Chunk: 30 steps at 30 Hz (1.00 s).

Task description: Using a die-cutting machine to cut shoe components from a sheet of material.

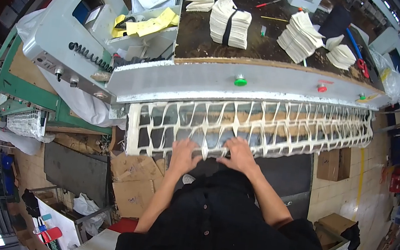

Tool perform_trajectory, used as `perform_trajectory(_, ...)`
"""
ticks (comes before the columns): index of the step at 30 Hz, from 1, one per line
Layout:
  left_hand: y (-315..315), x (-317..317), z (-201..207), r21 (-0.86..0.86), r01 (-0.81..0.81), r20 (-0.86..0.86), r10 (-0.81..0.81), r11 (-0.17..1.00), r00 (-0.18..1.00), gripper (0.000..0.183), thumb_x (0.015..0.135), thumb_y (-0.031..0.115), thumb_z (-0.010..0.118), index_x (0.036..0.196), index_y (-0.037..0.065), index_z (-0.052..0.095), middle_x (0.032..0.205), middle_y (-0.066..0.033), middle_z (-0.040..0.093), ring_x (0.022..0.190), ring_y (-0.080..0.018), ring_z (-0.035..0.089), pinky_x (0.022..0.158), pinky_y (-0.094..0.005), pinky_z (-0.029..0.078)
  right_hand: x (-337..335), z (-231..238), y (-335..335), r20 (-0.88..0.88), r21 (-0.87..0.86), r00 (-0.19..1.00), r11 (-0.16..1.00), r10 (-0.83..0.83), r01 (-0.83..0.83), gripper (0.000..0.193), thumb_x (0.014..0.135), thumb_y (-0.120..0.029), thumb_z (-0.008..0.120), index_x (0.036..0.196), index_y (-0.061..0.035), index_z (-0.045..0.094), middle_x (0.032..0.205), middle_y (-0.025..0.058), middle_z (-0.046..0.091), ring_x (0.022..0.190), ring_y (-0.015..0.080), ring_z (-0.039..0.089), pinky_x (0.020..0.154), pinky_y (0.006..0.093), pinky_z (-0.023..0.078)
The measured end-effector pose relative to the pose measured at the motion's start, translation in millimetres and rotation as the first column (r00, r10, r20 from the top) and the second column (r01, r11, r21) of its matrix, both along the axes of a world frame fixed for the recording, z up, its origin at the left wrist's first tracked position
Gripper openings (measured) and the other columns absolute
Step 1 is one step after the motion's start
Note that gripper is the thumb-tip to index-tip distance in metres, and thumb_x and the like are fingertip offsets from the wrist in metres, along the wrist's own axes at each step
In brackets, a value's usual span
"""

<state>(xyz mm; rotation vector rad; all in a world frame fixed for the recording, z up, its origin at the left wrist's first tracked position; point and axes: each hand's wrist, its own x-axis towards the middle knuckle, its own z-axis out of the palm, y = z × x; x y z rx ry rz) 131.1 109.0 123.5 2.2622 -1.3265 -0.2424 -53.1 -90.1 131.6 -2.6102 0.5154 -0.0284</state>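
A long cream fabric lattice (235, 125), a web of cut-out strips and narrow links, hangs along the front of a grey machine. At its near edge, toward the left end, my left hand (184, 156) is closed on the fabric, with the thumb toward the middle. A short way to the right, my right hand (239, 154) grips the same edge with bent fingers. One strip of the lattice hangs down between the two hands. My fingertips are partly hidden in the web.
Stacks of cream fabric pieces (229, 25) lie on the machine's dark top (191, 38), beside red scissors (363, 68). A green button (240, 81) and a red button (322, 88) stick out of the front panel. Cardboard (132, 197) lies on the floor at left; an open carton (335, 164) stands right.
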Motion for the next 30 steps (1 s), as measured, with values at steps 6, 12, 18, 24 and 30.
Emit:
perform_trajectory(6, -16, 27, 15, 0.039, 0.179, -0.329, -0.157, 0.983, 0.931, 0.039, 0.094, 0.034, 0.079, 0.121, 0.005, 0.073, 0.127, -0.015, 0.071, 0.124, -0.0378, 0.063, 0.104, -0.053, 0.046, 52, 14, -42, -0.172, 0.381, 0.948, 0.869, -0.268, 0.315, 0.06, 0.085, -0.053, 0.086, 0.114, -0.0012, 0.075, 0.112, 0.0255, 0.075, 0.097, 0.0437, 0.075, 0.079, 0.0478, 0.061)
perform_trajectory(12, -32, -5, -33, 0.003, 0.187, -0.121, -0.186, 0.982, 0.975, 0.077, 0.098, 0.035, 0.075, 0.158, -0.002, 0.045, 0.162, -0.0241, 0.048, 0.154, -0.0437, 0.041, 0.127, -0.0539, 0.032, 112, -29, -29, -0.064, 0.012, 0.929, 0.93, -0.365, 0.367, 0.08, 0.086, -0.041, 0.086, 0.152, -0.0071, 0.055, 0.131, 0.0312, 0.067, 0.097, 0.0456, 0.075, 0.085, 0.0498, 0.062)
perform_trajectory(18, 1, -24, -53, -0.007, 0.229, -0.22, -0.225, 0.973, 0.949, 0.078, 0.101, 0.039, 0.07, 0.164, 0.002, 0.042, 0.173, -0.0195, 0.038, 0.161, -0.0408, 0.032, 0.132, -0.0541, 0.021, 59, -38, -31, 0.125, 0.555, 0.891, 0.775, -0.436, 0.302, 0.071, 0.078, -0.016, 0.085, 0.145, -0.0074, 0.059, 0.126, 0.0231, 0.071, 0.098, 0.034, 0.078, 0.079, 0.0393, 0.065)
perform_trajectory(24, 20, -32, -58, -0.042, 0.214, -0.155, -0.218, 0.976, 0.964, 0.076, 0.1, 0.04, 0.071, 0.159, -0.001, 0.047, 0.168, -0.0203, 0.044, 0.157, -0.0409, 0.038, 0.129, -0.0545, 0.027, 27, 30, -53, 0.098, 0.183, 0.949, 0.943, -0.301, 0.28, 0.07, 0.076, 0.005, 0.074, 0.143, -0.0136, 0.064, 0.141, 0.0187, 0.067, 0.137, 0.038, 0.063, 0.115, 0.0545, 0.053)
perform_trajectory(30, 15, -32, -52, -0.118, 0.224, -0.169, -0.242, 0.967, 0.955, 0.068, 0.097, 0.034, 0.074, 0.153, 0.001, 0.053, 0.162, -0.0203, 0.049, 0.153, -0.0415, 0.041, 0.126, -0.055, 0.03, 1, -16, -70, 0.019, -0.225, 0.994, 0.969, 0.11, -0.103, 0.075, 0.076, 0.013, 0.061, 0.143, -0.0212, 0.069, 0.165, 0.0176, 0.048, 0.155, 0.0408, 0.042, 0.13, 0.0681, 0.025)
